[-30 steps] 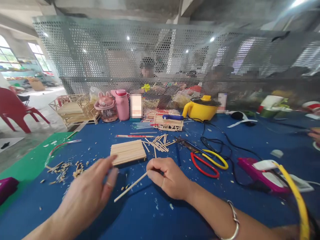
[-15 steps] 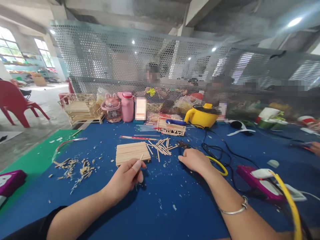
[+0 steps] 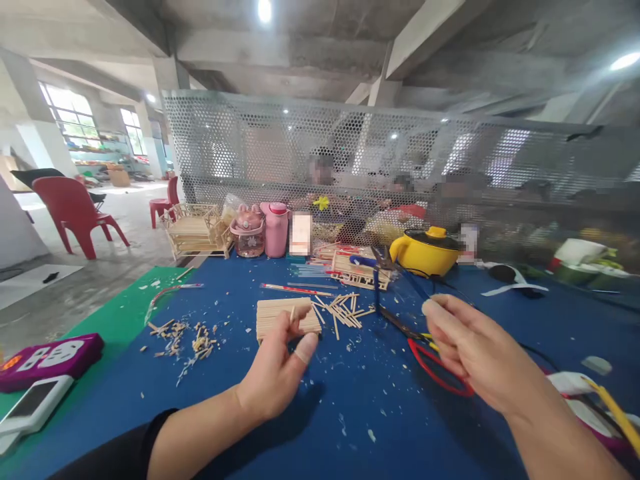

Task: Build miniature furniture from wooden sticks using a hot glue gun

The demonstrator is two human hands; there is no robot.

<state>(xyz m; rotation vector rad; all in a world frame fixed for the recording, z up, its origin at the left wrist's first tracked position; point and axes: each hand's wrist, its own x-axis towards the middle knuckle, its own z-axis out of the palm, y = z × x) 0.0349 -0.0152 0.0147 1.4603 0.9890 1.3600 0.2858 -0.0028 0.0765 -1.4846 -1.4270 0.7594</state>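
My left hand (image 3: 280,367) is over the front of a flat panel of wooden sticks (image 3: 280,311), thumb apart from the fingers. A short wooden stick (image 3: 293,313) pokes up from its fingers. On the right, my right hand (image 3: 470,353) is closed round one blue handle of a pair of pliers (image 3: 384,259), raised with the jaws upward and the handles spread apart. Under that hand lie red-handled scissors (image 3: 440,375), their blades pointing to the far left. Loose cut sticks (image 3: 345,311) are scattered between the panel and the pliers.
Stick offcuts (image 3: 200,341) litter the blue table at left. Along the back stand a pink bottle (image 3: 275,230), a yellow pot (image 3: 430,252) and a small wooden frame (image 3: 367,275). A perforated screen (image 3: 250,153) rises behind, with people beyond. A purple power strip (image 3: 55,360) lies far left.
My right hand has lifted the pliers off the table and drawn back, uncovering the scissors. My left thumb has parted from the fingers. The camera view has tilted up and turned left.
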